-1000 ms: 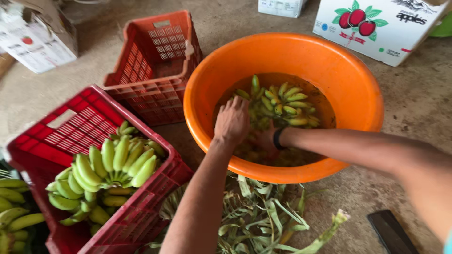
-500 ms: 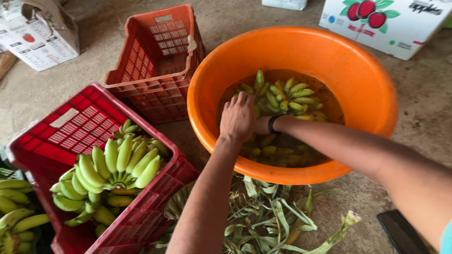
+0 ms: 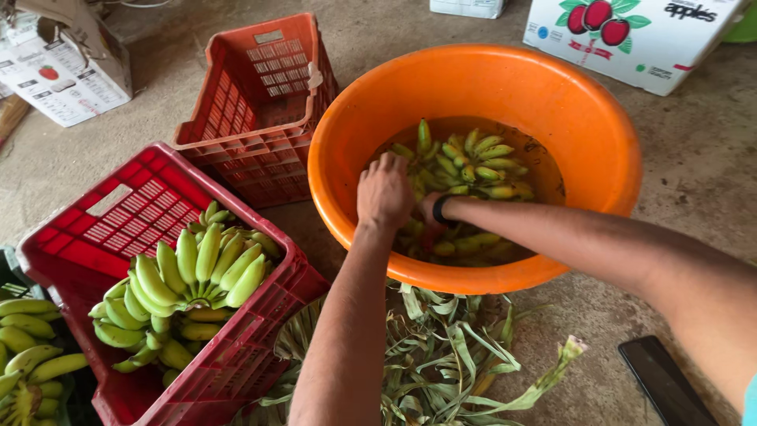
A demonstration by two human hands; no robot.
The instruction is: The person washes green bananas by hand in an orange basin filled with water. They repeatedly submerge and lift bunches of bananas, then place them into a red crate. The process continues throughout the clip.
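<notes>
Our left hand (image 3: 384,192) has slid from the tub's centre toward six o'clock. Both hands, the right hand (image 3: 430,211) half-hidden, close on green bananas (image 3: 473,162) soaking in the orange tub (image 3: 583,118); lifting them needs firm grip.

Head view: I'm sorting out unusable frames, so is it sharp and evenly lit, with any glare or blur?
Head view: soft, even daylight with no hard shadows; the orange tub and the green bananas in the red crate are crisp; the murky water dims the bananas under the left hand; the right hand is half hidden there; wide-lens stretch at the edges.
</notes>
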